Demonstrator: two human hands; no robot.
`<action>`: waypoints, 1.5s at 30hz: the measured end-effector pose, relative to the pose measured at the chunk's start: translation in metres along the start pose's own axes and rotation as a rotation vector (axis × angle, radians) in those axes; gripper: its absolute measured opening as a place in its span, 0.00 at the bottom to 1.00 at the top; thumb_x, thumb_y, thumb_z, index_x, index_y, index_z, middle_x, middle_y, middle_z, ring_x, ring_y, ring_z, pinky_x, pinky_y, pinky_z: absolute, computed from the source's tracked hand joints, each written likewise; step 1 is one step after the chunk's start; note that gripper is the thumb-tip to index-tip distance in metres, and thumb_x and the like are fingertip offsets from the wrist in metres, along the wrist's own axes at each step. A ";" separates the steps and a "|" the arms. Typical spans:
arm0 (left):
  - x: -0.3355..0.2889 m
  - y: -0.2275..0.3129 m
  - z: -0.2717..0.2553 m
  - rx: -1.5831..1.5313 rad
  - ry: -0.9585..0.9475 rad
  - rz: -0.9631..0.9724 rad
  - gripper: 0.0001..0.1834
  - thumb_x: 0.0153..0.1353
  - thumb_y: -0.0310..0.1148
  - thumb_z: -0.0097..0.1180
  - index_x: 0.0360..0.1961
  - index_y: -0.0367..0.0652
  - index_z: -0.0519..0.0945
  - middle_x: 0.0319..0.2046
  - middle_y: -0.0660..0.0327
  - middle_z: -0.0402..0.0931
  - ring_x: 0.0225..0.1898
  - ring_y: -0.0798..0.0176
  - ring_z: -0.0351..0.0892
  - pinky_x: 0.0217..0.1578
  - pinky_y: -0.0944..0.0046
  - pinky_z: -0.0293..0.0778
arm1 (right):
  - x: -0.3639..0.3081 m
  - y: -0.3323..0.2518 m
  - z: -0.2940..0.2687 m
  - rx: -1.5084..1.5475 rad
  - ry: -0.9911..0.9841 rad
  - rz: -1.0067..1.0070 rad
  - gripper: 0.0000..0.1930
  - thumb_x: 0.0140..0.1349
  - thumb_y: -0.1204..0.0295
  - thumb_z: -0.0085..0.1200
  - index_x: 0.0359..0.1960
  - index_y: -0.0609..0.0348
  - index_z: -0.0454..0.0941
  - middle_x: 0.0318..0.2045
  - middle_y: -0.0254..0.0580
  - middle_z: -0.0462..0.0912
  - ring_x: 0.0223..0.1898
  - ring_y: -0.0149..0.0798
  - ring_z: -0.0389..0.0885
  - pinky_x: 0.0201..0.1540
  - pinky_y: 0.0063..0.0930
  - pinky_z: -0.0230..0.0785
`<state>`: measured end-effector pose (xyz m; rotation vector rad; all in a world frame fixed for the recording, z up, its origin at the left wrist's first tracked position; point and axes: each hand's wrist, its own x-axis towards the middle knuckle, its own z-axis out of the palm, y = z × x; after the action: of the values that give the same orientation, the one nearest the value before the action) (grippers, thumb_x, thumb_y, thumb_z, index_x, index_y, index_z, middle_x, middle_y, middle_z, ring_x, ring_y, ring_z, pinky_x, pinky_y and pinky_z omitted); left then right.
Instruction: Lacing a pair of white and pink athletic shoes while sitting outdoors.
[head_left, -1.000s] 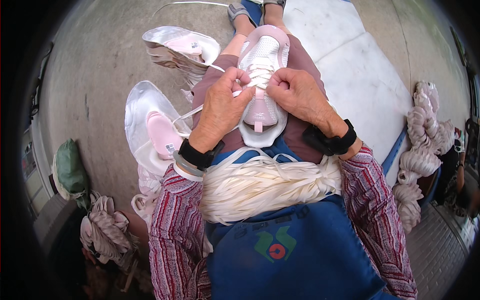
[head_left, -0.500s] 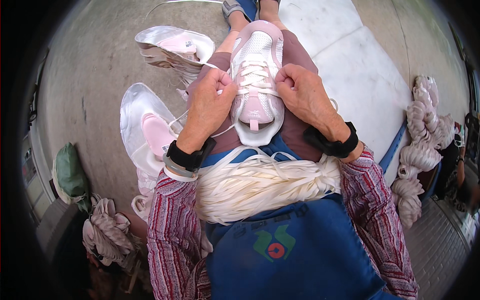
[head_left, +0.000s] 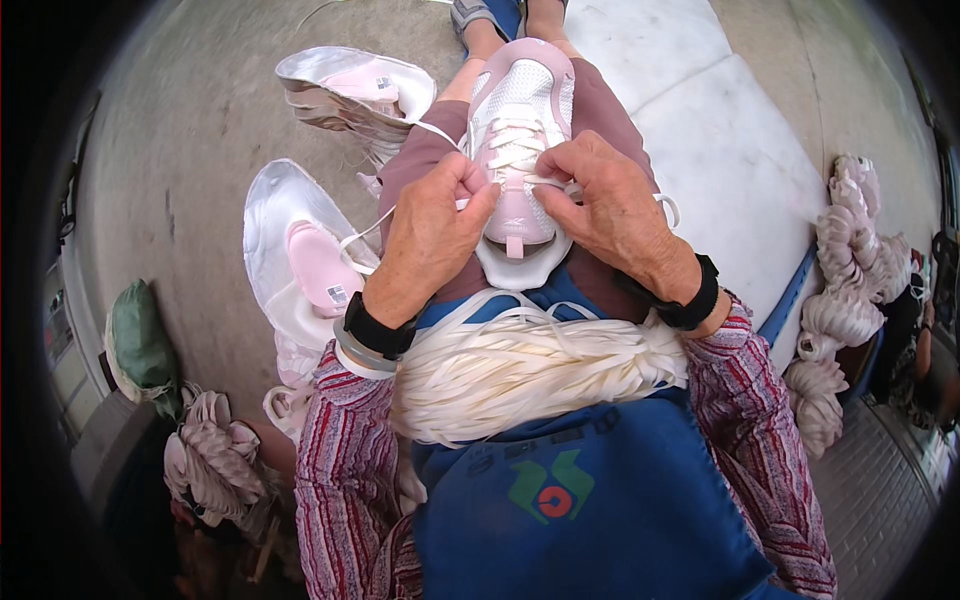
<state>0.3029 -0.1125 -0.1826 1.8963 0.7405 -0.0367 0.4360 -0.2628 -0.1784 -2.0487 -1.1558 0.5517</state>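
Observation:
A pink and white shoe upper (head_left: 518, 215) lies across my legs with its toe pointing away. White shoelace (head_left: 515, 145) crosses its front in several rows. My left hand (head_left: 445, 215) is closed in a pinch at the left row of eyelets, a lace end trailing from it toward the left. At the opposite eyelets my right hand (head_left: 605, 200) pinches the lace between thumb and forefinger, and a loop of it shows beyond the hand. Across my lap, nearer than the shoe upper, rests a thick bundle of cream laces (head_left: 530, 370) on my blue apron (head_left: 590, 500).
Two stacks of nested shoe uppers, one farther (head_left: 360, 85) and one nearer (head_left: 300, 240), stand to my left. Right of my legs is a white slab (head_left: 680, 130). Bundled uppers (head_left: 840, 290) hang at far right, others (head_left: 215, 455) at lower left, by a green bag (head_left: 145, 340).
Both hands have come closer together over the tongue of the shoe upper. The right hand has shifted left and the left hand slightly nearer to me.

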 end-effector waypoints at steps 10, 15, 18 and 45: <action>0.002 0.000 0.005 0.052 0.020 0.041 0.11 0.59 0.33 0.58 0.28 0.36 0.73 0.20 0.50 0.75 0.23 0.48 0.76 0.26 0.55 0.70 | 0.011 -0.004 0.016 -0.225 0.004 -0.142 0.05 0.58 0.72 0.56 0.35 0.58 0.78 0.31 0.44 0.75 0.32 0.47 0.79 0.32 0.37 0.72; 0.003 -0.001 0.003 0.072 0.068 0.061 0.11 0.59 0.33 0.56 0.28 0.36 0.73 0.21 0.48 0.75 0.24 0.45 0.76 0.27 0.53 0.70 | 0.013 -0.016 0.023 -0.324 -0.048 -0.146 0.07 0.58 0.70 0.57 0.35 0.58 0.77 0.32 0.45 0.75 0.31 0.48 0.80 0.32 0.37 0.73; 0.006 -0.006 0.002 0.130 0.019 0.089 0.10 0.58 0.33 0.53 0.27 0.35 0.73 0.22 0.46 0.76 0.25 0.42 0.76 0.28 0.51 0.70 | 0.014 -0.023 0.028 -0.398 -0.070 -0.079 0.08 0.57 0.69 0.56 0.35 0.58 0.78 0.33 0.46 0.76 0.31 0.49 0.80 0.33 0.38 0.73; -0.001 -0.009 -0.005 0.133 -0.027 0.048 0.13 0.50 0.34 0.58 0.27 0.36 0.70 0.24 0.43 0.76 0.29 0.40 0.76 0.31 0.51 0.70 | 0.028 -0.015 0.044 -0.121 -0.063 0.152 0.09 0.54 0.68 0.53 0.30 0.58 0.83 0.27 0.50 0.81 0.29 0.51 0.80 0.33 0.38 0.72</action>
<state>0.2957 -0.1063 -0.1870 2.0349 0.6885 -0.0836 0.4134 -0.2171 -0.1964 -2.2512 -1.0989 0.6378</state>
